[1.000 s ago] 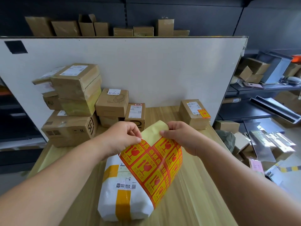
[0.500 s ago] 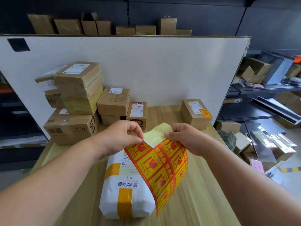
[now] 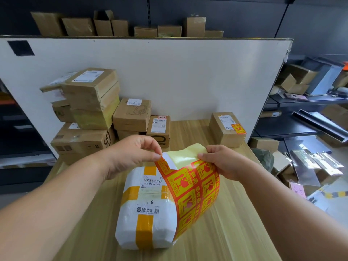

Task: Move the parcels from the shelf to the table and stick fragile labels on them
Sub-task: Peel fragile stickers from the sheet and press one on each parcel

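Red-and-yellow label sheet hung thin and floppy above the white parcel on the surface. Fingers of the left hand pinched one lifted label corner; the right hand gripped the backing edge. Probably tear-prone: peel slowly.

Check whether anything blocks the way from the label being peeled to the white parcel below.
Only the label sheet itself: held by the right hand, it drapes over the right edge of the white parcel. The left hand pinches the peeling label just above the parcel's bare top, and nothing else visible lies between.
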`<state>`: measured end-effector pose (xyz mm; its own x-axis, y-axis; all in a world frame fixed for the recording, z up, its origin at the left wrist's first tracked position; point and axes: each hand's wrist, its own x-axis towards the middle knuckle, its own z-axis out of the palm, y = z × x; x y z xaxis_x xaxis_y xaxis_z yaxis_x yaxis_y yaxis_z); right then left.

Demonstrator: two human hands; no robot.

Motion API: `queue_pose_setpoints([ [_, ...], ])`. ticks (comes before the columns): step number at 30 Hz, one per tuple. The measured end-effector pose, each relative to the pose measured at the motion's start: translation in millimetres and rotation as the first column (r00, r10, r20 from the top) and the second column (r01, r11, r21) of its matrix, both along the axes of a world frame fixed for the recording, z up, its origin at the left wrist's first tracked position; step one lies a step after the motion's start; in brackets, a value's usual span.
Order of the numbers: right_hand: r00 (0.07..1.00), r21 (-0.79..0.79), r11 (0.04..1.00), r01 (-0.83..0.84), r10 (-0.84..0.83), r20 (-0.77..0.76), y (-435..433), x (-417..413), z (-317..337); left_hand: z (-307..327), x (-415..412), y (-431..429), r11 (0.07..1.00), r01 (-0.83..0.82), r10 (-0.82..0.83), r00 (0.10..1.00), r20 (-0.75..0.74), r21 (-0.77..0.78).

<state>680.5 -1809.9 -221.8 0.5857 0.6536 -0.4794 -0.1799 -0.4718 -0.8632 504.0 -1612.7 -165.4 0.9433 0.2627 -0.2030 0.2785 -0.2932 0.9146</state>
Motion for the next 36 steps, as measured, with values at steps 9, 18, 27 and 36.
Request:
queue_pose_setpoints([
  [9, 0.995, -0.019, 0.998, 0.063, -0.064, -0.081, -16, 6, -7, -8, 8, -2, 0.957, -0.122, 0.137, 0.99, 0.042, -0.262],
  [18, 0.98, -0.047, 0.991, 0.126, -0.132, -0.151, -41, 17, -17, -13, 23, -14, 0.815, -0.197, 0.259, 0.965, 0.038, -0.545],
  [27, 0.972, -0.26, 0.944, 0.205, -0.226, -0.055, -82, 36, -41, -31, 40, -14, 0.771, -0.398, 0.439, 0.898, -0.038, -0.497],
  [36, 0.958, -0.532, 0.808, 0.253, -0.13, 0.257, -89, 48, -69, -57, 48, -47, 0.903, -0.407, 0.396, 0.913, -0.095, -0.14],
])
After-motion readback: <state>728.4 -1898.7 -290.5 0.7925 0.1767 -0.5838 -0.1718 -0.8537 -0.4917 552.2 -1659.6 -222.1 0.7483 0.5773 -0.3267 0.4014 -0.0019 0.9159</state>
